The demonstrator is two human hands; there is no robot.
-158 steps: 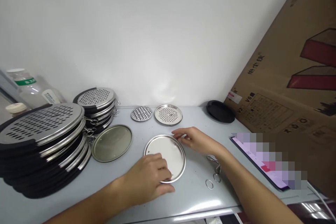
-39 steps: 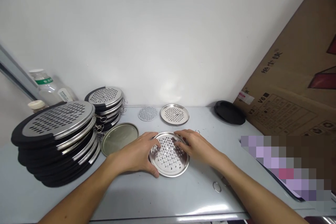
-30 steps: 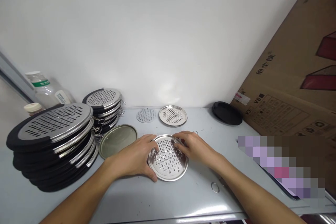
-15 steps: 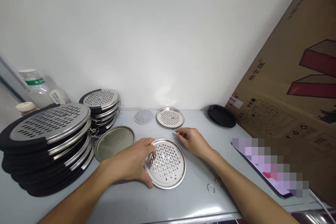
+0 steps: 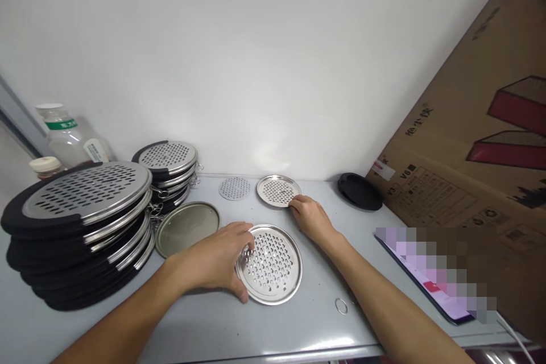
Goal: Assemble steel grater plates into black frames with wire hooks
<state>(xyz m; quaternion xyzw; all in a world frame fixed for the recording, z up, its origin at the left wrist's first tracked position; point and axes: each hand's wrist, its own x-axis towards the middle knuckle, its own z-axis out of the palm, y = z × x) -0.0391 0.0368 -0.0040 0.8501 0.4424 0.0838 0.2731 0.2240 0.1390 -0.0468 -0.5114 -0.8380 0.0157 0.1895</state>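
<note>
My left hand point(image 5: 224, 259) curves around the left edge of a round metal grater plate point(image 5: 273, 264) with raised teeth, thumb and fingers on its rim. This plate lies flat on the table close to me. Further back, my right hand point(image 5: 310, 217) has its fingertips closed at the right front rim of a second round grater plate point(image 5: 278, 190). A perforated flat disc point(image 5: 234, 188) lies just left of that plate. Partly behind my left hand is a plain greenish round lid point(image 5: 187, 227). One metal ring point(image 5: 341, 306) lies by my right forearm.
Two stacks of black-edged grater discs, a large one point(image 5: 85, 193) and a smaller one point(image 5: 168, 156), stand at left, with jars point(image 5: 70, 142) behind. A black round dish point(image 5: 360, 191) sits at back right. A tablet-like screen point(image 5: 426, 278) leans near a big cardboard box point(image 5: 460, 165).
My right hand has moved slightly forward and left to the far grater plate's rim. My left hand stays on the near plate. The view has shifted a little.
</note>
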